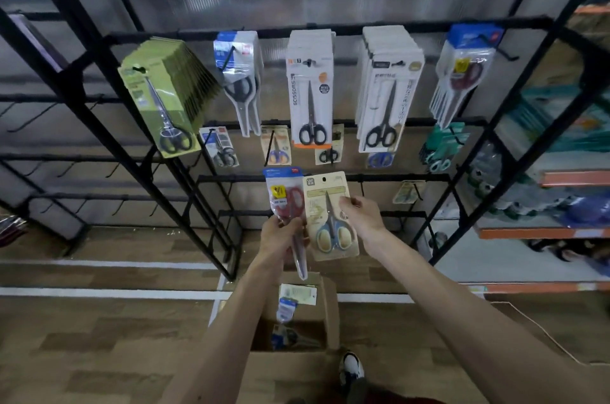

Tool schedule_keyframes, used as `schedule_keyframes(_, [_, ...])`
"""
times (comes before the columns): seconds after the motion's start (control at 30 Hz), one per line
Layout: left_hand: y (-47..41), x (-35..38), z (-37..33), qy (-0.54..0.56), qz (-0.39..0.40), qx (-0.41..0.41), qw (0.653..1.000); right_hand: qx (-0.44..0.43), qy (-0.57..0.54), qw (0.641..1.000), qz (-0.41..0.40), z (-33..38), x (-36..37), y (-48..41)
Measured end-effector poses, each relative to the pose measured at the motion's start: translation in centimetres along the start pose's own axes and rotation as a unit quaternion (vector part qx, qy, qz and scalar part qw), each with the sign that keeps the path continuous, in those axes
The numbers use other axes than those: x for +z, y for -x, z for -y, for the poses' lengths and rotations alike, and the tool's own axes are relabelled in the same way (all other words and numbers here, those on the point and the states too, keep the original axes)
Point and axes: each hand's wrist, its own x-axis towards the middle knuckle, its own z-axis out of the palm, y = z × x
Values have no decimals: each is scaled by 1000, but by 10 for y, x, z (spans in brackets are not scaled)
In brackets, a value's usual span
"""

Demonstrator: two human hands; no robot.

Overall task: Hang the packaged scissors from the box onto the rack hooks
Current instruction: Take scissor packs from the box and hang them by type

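My left hand (279,238) grips a clear pack of red-handled scissors (286,202) with a blue header, held upright in front of the rack. My right hand (361,215) pinches the right edge of a beige card pack of blue-and-cream scissors (331,222), side by side with the red pack. Below my arms the cardboard box (330,308) stands open on the floor with a few more packs (288,304) inside. The black wire rack (330,28) carries several rows of hooks with scissor packs hanging.
Hanging packs fill the top row: green (161,96), blue-header (239,73), white (310,86), white (386,86) and red-handled (462,73). Bare hooks (363,187) sit on the lower bars. An orange shelf unit (561,232) stands right. My shoe (351,367) is beside the box.
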Motion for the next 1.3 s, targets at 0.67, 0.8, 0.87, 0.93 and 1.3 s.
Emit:
schedule_keyframes(0.67, [55,-54,43,-20,110,-29,993,41,-75,987,-139,-87,4,117])
schedule_keyframes(0.8, [63,-40,43,-16,113,-27,993,36,-75,985,-154,-94,-15,120])
schedule_keyframes(0.87, [66,-28,41,-17,117,-27,993,34,-75,984,-157,-93,-27,117])
schedule_keyframes(0.93, [66,-14,40,-11,118,-33,992,35,-79,983,-161,-92,-41,112])
schedule_keyframes(1.3, [46,150,42,22,119,-64,991,25,-20,983,-179,-85,-182,22])
